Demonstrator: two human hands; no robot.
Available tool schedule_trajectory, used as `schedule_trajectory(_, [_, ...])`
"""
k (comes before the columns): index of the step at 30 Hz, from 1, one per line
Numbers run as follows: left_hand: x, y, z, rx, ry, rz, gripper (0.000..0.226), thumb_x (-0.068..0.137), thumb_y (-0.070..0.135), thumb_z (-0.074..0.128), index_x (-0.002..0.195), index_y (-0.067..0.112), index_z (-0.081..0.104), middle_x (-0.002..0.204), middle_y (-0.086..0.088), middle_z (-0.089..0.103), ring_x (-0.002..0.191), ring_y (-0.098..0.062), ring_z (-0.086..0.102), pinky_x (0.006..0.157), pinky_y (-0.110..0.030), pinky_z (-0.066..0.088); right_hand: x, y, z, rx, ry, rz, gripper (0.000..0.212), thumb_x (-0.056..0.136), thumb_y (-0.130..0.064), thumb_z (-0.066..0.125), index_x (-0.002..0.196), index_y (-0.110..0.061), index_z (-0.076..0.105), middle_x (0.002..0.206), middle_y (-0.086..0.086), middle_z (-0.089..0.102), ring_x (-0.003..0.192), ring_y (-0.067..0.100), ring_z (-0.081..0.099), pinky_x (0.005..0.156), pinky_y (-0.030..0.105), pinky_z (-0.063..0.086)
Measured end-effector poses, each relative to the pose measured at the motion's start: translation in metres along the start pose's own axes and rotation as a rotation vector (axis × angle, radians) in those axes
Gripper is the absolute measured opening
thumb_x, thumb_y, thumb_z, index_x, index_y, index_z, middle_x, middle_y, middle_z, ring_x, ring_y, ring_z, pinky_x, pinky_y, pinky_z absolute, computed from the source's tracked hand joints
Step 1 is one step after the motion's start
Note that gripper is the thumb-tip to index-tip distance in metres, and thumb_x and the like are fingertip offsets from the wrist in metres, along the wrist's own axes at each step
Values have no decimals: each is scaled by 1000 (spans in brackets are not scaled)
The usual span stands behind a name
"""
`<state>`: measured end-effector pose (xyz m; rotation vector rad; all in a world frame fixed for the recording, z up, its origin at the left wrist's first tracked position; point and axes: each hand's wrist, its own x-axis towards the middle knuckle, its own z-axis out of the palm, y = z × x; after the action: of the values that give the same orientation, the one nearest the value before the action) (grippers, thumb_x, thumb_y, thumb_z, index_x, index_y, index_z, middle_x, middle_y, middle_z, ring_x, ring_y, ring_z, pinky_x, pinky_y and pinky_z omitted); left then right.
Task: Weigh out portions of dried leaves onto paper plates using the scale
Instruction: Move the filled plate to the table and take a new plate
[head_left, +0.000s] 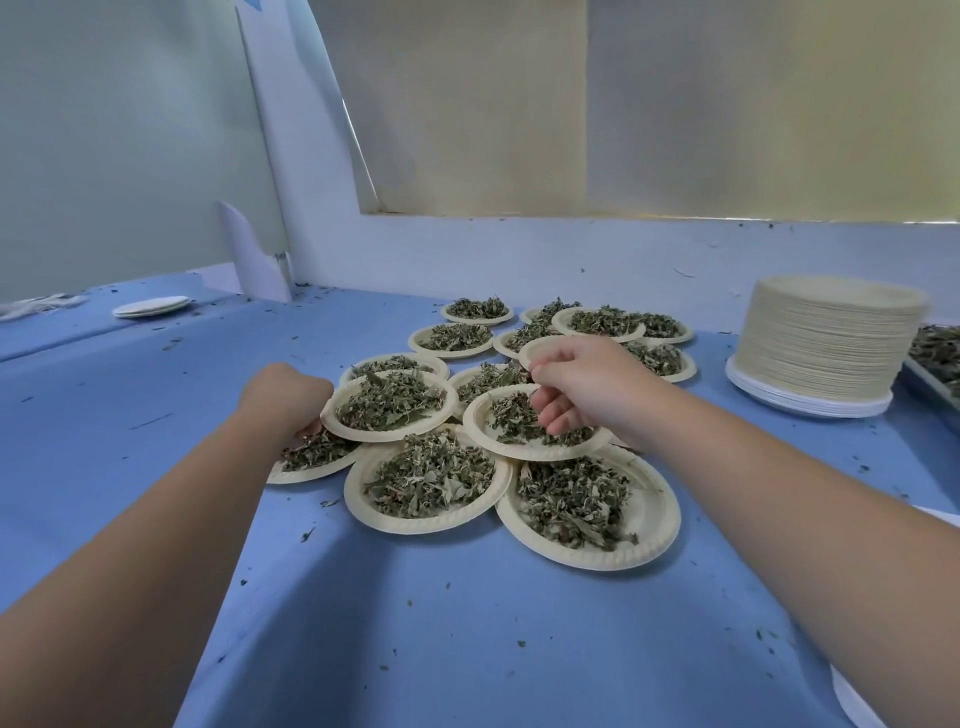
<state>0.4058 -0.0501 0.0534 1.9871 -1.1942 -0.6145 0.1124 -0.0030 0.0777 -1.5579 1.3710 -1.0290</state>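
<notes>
The left hand (284, 396) and right hand (587, 385) are bare; the left forearm (156, 545) and right forearm (779, 499) are likewise unclothed to the frame's edge; the wide lens broadens both near the lower corners.

Near edge: open blue table (467, 649) between the forearms, only leaf crumbs on it.
Left: open cloth out to a small pile of white discs (151, 306) far back.
Centre: plates of dried leaves (431, 483) overlap rim on rim, with no cloth showing between them.
Above centre: left hand (288, 400) at the cluster's left rim, right hand (582, 389) over a plate.
Right: tall stack of empty plates (826, 343), well apart from the cluster; a tray (935, 364) just beside it.
Back: white wall (519, 249) close behind the farthest plates.
</notes>
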Motion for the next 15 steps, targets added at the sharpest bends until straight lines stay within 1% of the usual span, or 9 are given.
schedule_trajectory(2, [-6, 8, 0, -41, 19, 58, 17, 85, 8, 49, 72, -2, 55, 68, -18, 63, 51, -26, 48, 55, -27, 39, -3, 1, -4, -1, 8, -2, 14, 93, -7, 50, 88, -12, 62, 76, 14, 67, 53, 19, 64, 48, 25, 52])
schedule_trajectory(4, [-17, 22, 5, -90, 11, 113, 19, 87, 11, 51, 77, -1, 61, 75, -16, 67, 54, -25, 49, 54, -26, 40, -7, 2, -10, 6, 21, -2, 15, 93, -7, 51, 88, -12, 64, 74, 13, 68, 51, 17, 64, 47, 24, 51])
schedule_trajectory(6, [-33, 42, 17, -185, -46, 154, 18, 88, 13, 55, 75, 4, 63, 82, -16, 68, 55, -24, 48, 51, -25, 38, -11, 4, -19, 29, 42, 0, 14, 93, -8, 52, 87, -13, 64, 72, 11, 68, 50, 17, 64, 46, 24, 51])
schedule_trajectory(8, [-54, 64, 33, -280, -124, 177, 15, 89, 15, 58, 77, 9, 64, 85, -12, 68, 55, -21, 47, 49, -25, 39, -17, 6, -31, 44, 61, 1, 12, 92, -8, 54, 88, -13, 64, 69, 10, 68, 50, 16, 63, 46, 25, 51])
schedule_trajectory(11, [-89, 96, 67, -404, -278, 227, 11, 90, 15, 58, 89, 10, 68, 77, -4, 68, 49, -14, 45, 38, -20, 34, -30, 13, -57, 45, 102, -3, 10, 92, -9, 55, 89, -10, 64, 65, 8, 67, 48, 16, 61, 45, 25, 50])
schedule_trajectory(13, [-113, 118, 95, -467, -378, 237, 11, 90, 15, 60, 93, 10, 68, 71, 0, 67, 46, -10, 44, 36, -19, 29, -41, 20, -79, 38, 139, -14, 9, 91, -9, 57, 86, -9, 64, 63, 6, 66, 47, 15, 59, 44, 23, 48])
schedule_trajectory(15, [-139, 139, 124, -489, -473, 237, 10, 89, 16, 60, 93, 10, 68, 64, 2, 64, 44, -11, 44, 36, -17, 27, -54, 29, -106, 45, 193, -22, 12, 90, -8, 58, 79, -11, 63, 60, 4, 65, 46, 13, 58, 42, 23, 47])
